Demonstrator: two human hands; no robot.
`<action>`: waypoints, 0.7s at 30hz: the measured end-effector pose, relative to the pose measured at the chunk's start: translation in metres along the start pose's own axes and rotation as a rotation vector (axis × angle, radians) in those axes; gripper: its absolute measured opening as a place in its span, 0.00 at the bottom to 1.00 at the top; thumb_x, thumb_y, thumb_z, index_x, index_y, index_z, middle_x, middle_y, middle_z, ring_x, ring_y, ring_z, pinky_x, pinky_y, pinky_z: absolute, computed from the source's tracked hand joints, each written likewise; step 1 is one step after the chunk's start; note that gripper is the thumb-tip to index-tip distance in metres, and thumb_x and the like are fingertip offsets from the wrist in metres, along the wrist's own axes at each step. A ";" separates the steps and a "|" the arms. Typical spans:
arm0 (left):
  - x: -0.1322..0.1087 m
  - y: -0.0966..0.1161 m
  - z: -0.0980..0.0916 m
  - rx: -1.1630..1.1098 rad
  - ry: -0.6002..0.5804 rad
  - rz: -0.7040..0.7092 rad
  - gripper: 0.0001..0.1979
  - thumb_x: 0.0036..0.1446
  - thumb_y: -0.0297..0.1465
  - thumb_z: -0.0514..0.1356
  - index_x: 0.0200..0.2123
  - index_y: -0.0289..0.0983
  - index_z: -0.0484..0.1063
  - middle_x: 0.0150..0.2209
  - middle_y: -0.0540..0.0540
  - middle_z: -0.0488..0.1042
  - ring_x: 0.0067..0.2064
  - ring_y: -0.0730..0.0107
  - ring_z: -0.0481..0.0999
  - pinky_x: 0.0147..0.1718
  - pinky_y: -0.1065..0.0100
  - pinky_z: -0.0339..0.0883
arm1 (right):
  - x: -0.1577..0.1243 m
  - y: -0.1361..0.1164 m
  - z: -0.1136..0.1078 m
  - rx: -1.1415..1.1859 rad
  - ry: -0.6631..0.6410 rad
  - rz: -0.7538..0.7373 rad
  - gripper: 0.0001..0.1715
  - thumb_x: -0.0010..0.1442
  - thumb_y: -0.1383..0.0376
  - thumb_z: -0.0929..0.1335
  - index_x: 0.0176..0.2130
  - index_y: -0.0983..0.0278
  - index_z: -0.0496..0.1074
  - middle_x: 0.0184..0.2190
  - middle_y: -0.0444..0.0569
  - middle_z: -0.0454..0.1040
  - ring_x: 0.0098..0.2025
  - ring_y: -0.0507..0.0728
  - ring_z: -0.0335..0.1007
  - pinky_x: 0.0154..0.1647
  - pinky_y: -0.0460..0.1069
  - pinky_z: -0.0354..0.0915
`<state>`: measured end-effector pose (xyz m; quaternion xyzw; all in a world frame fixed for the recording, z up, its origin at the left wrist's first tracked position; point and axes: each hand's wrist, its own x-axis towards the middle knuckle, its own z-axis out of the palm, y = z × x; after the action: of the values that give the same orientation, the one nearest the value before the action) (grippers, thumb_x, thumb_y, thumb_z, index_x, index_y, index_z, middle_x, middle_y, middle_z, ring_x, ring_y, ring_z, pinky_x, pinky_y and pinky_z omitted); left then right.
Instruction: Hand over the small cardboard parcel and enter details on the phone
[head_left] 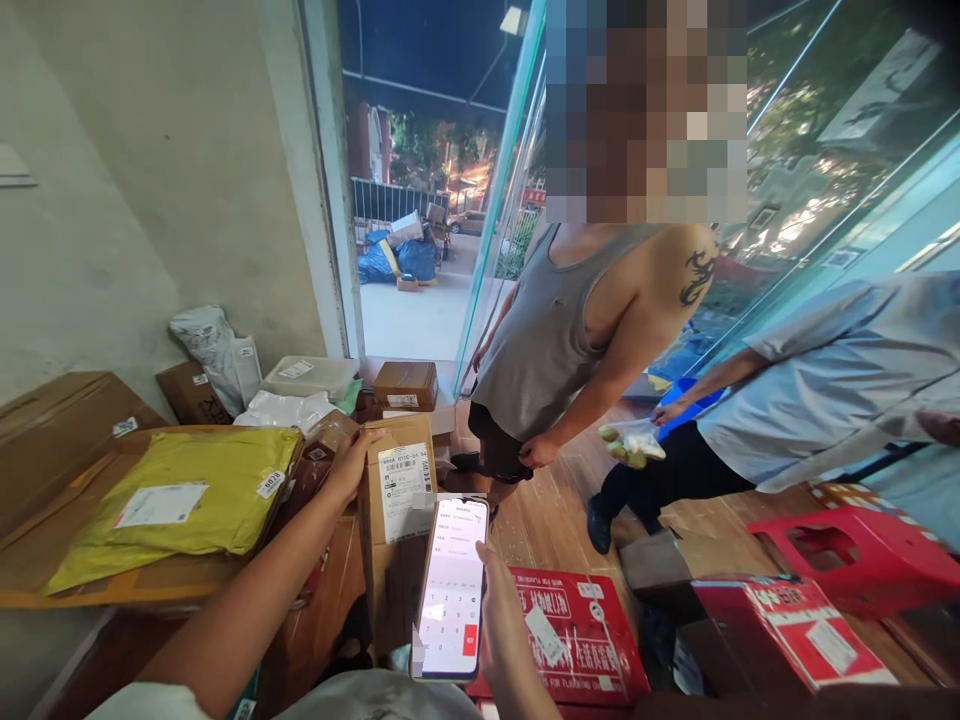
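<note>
The left hand (pixel 351 462) is clamped on the top edge of one upright brown box (pixel 395 500), fingers curled over its corner; the box stands among stacked parcels, its white label (pixel 406 490) facing the camera. The right hand (pixel 504 625) grips one phone (pixel 453 588) along its right side, thumb near the edge, the lit screen showing a keypad — held just in front of and below the box, close to the label.

To the left of the box lies one yellow bag (pixel 180 500) on a large flat carton (pixel 52 450). Behind it are a grey bag (pixel 210 345), a white bag (pixel 285 408), one clear tub (pixel 309 375) and a small brown box (pixel 406 384) near the doorway.

On the floor to the right lie two red cartons (pixel 581 640) (pixel 795 630) and one red stool (pixel 855 545).

Two other people stand by the glass door — one in a grey vest (pixel 547 340), one in a pale shirt (pixel 832 380) whose hand holds a clear bag of green fruit (pixel 634 442).
</note>
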<state>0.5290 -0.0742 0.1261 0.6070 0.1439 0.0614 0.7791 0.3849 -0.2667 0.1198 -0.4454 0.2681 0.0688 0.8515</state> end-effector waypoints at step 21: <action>0.035 -0.012 0.017 0.038 0.016 0.003 0.20 0.35 0.43 0.64 0.31 0.36 0.72 0.25 0.49 0.75 0.28 0.65 0.73 0.28 0.68 0.64 | 0.004 -0.015 0.006 0.122 -0.025 0.172 0.22 0.36 0.54 0.74 0.30 0.63 0.71 0.31 0.49 0.79 0.37 0.64 0.74 0.33 0.54 0.67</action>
<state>0.5664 -0.0837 0.1126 0.6214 0.1505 0.0647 0.7662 0.3954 -0.2716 0.1312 -0.3674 0.2982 0.1306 0.8712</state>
